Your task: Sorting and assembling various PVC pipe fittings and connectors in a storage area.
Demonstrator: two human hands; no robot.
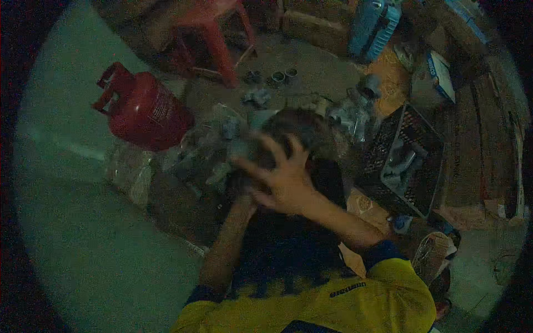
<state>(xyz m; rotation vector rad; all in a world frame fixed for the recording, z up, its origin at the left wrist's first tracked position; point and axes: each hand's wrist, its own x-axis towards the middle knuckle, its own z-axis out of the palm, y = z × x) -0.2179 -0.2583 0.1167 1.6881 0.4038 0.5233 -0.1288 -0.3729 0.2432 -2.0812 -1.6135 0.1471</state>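
Note:
My right hand [287, 175] is raised over my lap with its fingers spread, blurred, and nothing shows in its grasp. Close behind it, my left hand [245, 193] is mostly hidden by shadow and the right hand; what it touches cannot be told. Just beyond the hands is a dark rounded shape [297, 118], too dim to name. Clear plastic bags [231, 125] and small greyish parts [258, 96] lie on the floor in front of me. Two short round rings or tube ends [278, 76] stand farther off.
A red gas cylinder [152, 110] lies at the left, near a red plastic stool [220, 50]. To the right, a black plastic crate [406, 166] holds grey parts. A blue plastic container [374, 29], an orange sack [389, 79] and cardboard boxes [466, 145] stand around the right side.

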